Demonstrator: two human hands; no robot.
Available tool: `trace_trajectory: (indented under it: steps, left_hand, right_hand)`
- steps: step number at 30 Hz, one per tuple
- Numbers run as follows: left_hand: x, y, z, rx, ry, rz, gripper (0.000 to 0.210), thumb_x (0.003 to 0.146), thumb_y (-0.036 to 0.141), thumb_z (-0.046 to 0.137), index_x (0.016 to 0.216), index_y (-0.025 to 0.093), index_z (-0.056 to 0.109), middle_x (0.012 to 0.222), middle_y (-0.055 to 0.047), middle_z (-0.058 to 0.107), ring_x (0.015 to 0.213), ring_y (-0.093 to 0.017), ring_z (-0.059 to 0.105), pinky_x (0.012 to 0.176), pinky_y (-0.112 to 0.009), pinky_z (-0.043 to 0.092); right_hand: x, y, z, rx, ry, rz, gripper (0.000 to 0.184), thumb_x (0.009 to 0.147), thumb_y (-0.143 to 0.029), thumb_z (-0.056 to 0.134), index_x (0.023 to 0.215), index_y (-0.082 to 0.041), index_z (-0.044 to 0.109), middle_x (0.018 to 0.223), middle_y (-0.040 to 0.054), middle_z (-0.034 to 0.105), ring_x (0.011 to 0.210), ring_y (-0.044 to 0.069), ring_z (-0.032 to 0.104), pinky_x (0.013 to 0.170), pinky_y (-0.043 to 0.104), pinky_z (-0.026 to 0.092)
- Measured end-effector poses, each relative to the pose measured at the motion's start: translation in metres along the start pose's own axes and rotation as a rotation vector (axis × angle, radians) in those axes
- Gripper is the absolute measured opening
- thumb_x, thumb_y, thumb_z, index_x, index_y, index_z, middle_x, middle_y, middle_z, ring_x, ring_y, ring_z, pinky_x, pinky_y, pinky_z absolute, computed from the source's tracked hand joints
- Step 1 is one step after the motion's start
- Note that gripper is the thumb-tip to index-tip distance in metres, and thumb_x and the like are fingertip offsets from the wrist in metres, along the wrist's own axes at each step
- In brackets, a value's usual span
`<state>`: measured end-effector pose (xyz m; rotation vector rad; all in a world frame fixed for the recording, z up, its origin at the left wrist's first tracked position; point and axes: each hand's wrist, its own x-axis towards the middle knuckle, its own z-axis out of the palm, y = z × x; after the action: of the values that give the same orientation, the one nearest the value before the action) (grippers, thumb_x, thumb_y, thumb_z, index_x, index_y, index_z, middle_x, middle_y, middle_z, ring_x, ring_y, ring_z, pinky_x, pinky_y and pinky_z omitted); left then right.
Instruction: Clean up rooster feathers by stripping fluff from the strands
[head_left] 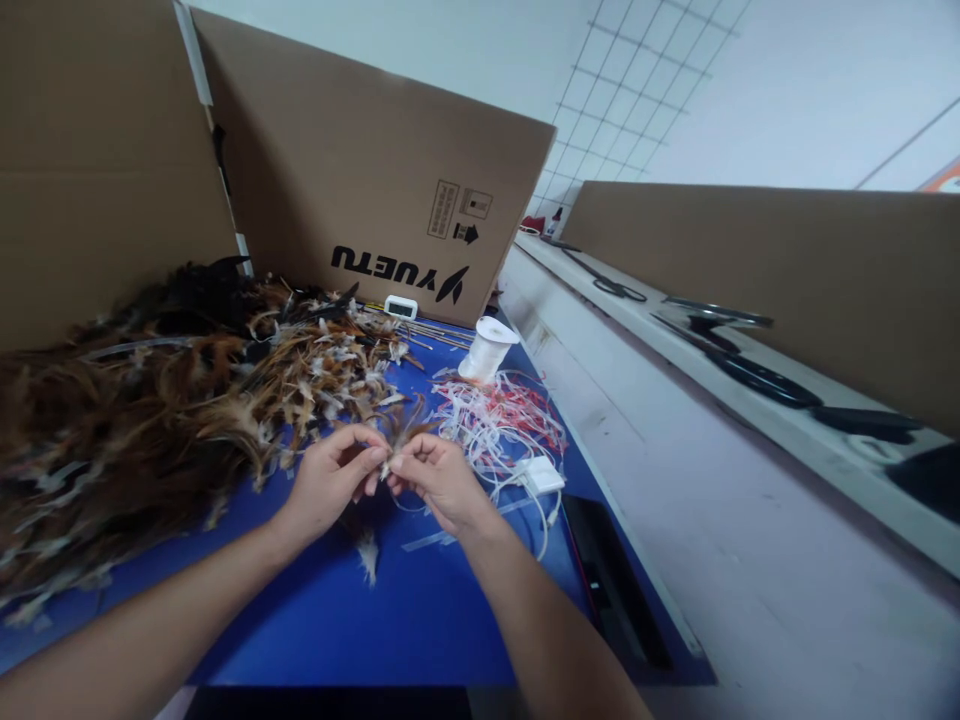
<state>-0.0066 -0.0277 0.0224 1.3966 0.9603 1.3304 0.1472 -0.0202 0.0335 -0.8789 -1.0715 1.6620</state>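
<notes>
Over the blue tabletop (420, 630) my two hands meet at a small bunch of brown feathers (405, 425). My left hand (337, 475) pinches its pale base between thumb and forefinger. From the other side my right hand (435, 478) closes thumb and fingertips on the same base. A thin clear strand hangs in a loop below the right fingers; its other end is hard to trace. Under the left hand lies a loose feather with a white fluffy end (367, 556). A large heap of brown and black feathers (247, 390) spreads to the left.
A white spool (487, 350) stands behind a tangle of white and red strips (495, 415). Beside these are a white adapter with cable (540, 476) and a dark flat device (615, 585). A small digital display (400, 307) sits before the cardboard panel (375, 150). Scissors (619, 289) lie on the right ledge.
</notes>
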Motion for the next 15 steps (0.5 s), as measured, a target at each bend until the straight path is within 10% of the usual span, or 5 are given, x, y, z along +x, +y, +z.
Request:
trace_trajectory:
  steps: [15]
  left_hand:
    - [-0.002,0.0,0.012,-0.324,0.087,-0.039,0.015,0.077,0.028,0.068,0.08,0.017,0.058,0.076,0.002,0.064,0.04,-0.004,0.049,0.038,-0.017,0.04]
  right_hand:
    - [-0.002,-0.002,0.002,0.139,-0.046,0.03,0.031,0.054,-0.026,0.083,0.063,-0.016,0.056,0.053,-0.0037,0.063,0.05,0.009,0.06,0.052,0.021,0.048]
